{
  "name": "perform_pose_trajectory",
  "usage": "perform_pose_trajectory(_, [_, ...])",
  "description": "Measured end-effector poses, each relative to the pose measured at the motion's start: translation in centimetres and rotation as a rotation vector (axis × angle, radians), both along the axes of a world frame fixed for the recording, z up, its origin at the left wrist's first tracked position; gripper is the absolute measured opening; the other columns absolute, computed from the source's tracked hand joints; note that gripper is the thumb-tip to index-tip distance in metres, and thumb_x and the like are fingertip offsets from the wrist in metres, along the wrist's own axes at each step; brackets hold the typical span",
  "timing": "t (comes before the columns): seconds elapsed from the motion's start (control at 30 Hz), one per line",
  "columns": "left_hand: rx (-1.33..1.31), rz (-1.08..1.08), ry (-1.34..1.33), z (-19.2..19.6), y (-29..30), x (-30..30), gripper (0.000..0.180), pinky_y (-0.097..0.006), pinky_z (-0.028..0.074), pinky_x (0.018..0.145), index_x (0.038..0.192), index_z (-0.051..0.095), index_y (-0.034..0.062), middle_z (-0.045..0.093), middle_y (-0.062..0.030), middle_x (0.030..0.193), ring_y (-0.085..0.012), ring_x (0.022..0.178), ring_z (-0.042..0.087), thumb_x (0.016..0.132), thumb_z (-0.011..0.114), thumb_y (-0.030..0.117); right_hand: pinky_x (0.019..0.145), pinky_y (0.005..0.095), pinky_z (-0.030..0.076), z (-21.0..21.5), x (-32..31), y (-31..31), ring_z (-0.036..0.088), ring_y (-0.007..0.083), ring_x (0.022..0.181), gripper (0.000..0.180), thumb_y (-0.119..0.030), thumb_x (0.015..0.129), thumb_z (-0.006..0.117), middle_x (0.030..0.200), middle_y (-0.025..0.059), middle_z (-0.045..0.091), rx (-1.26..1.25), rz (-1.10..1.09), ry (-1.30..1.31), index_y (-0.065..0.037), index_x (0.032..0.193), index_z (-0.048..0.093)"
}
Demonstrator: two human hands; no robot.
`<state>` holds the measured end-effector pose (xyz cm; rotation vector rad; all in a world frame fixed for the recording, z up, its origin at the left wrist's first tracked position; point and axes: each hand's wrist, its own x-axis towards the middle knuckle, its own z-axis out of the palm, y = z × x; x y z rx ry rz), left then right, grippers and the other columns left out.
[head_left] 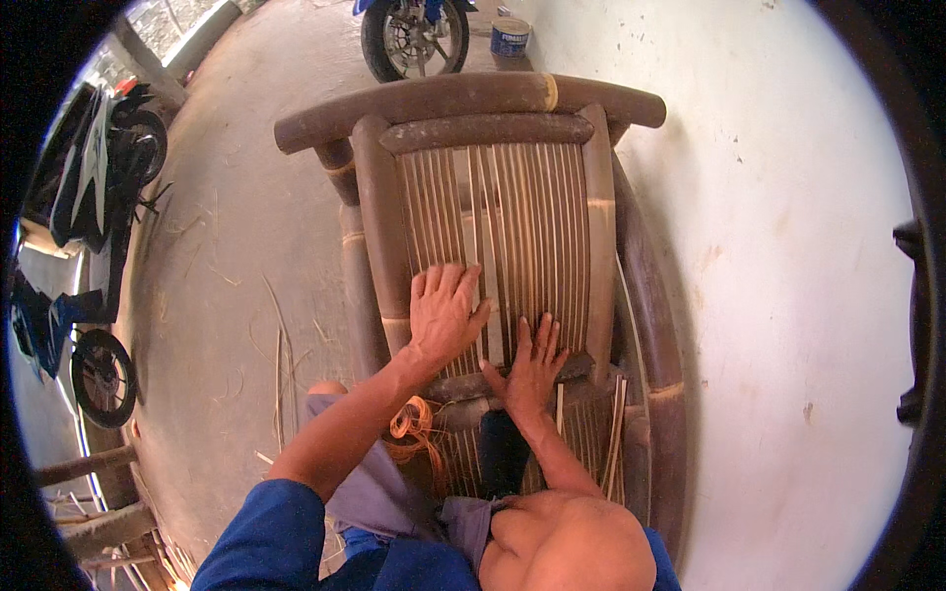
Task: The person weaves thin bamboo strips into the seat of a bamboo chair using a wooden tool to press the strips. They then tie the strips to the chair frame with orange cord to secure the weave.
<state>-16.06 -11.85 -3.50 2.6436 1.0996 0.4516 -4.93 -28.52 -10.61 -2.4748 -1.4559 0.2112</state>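
A dark brown bamboo chair [382, 227] stands before me, its back panel filled with thin upright bamboo slats [547, 217]. My left hand [445, 310] lies on the slats left of the middle, fingers slightly bent and no held thing showing. Lower and to the right, my right hand [529, 369] rests with spread fingers over the slats' bottom ends and the lower crossbar [581, 368]. Between the hands run wider gaps among the slats. A coil of orange cord [406, 422] lies by my left forearm, on the seat's left side. Beside my right wrist is a black object [503, 458], its kind unclear.
A white wall [788, 295] rises close on the right. Loose bamboo strips [281, 384] lie on the concrete floor [212, 325] at left; more strips [617, 433] lean at the seat's right. Parked motorbikes [99, 197] stand left, another wheel [414, 39] and a bucket [509, 37] beyond the chair.
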Motion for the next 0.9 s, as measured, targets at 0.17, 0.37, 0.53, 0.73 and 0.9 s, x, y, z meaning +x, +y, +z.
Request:
perform_pose_trajectory(0.17, [-0.312,0.189,0.037,1.1,0.1,1.8,0.05,-0.052,0.055,0.068,0.13,0.062,0.0031,0.072,-0.0213,0.078,-0.0391,0.072,0.073,0.099,0.062,0.041,0.115,0.0788,0.014,-0.5,0.1,-0.4,0.007,0.0483,0.157,0.119,-0.055,0.08,0.083,0.171,0.0263,0.003,0.141,0.038,-0.004,-0.009,0.166,0.014])
perform_pose_trajectory(0.37, [-0.469,0.325,-0.275,0.3,2.4,4.2,0.035,-0.054,0.054,0.07,0.097,0.072,-0.0041,0.07,-0.0279,0.078,-0.0457,0.079,0.071,0.096,0.062,0.029,0.115,0.0781,0.015,-0.3,0.1,-0.1,0.013,0.0483,0.156,0.109,-0.064,0.082,0.074,0.17,0.0283,0.01,0.126,0.014,-0.024,-0.008,0.163,0.028])
perform_pose_trajectory(0.53, [-0.575,0.398,-0.329,1.0,3.3,4.9,0.035,-0.048,0.055,0.068,0.087,0.072,-0.0061,0.071,-0.0232,0.074,-0.0365,0.07,0.072,0.095,0.06,0.025,0.114,0.0797,0.015,-0.2,0.2,0.6,0.014,0.0503,0.155,0.103,-0.058,0.083,0.075,0.17,0.0284,0.011,0.1,-0.021,-0.027,-0.009,0.162,0.031])
perform_pose_trajectory(0.73, [-0.815,0.282,-0.491,1.6,3.7,4.0,0.034,-0.036,0.055,0.061,0.092,0.072,-0.0062,0.073,-0.0135,0.073,-0.0191,0.062,0.069,0.098,0.059,0.025,0.113,0.08,0.017,-0.5,-0.1,0.8,0.015,0.051,0.154,0.099,-0.057,0.084,0.075,0.169,0.0289,0.013,0.109,-0.022,-0.042,-0.011,0.161,0.033])
perform_pose_trajectory(0.9, [-0.711,0.216,-0.2,1.7,4.9,3.8,0.038,-0.043,0.057,0.065,0.099,0.073,-0.003,0.074,-0.017,0.077,-0.0282,0.068,0.073,0.098,0.061,0.033,0.115,0.0778,0.017,-0.3,0.3,0.6,0.017,0.0502,0.154,0.101,-0.061,0.083,0.074,0.169,0.027,0.016,0.09,-0.004,-0.089,-0.012,0.161,0.033])
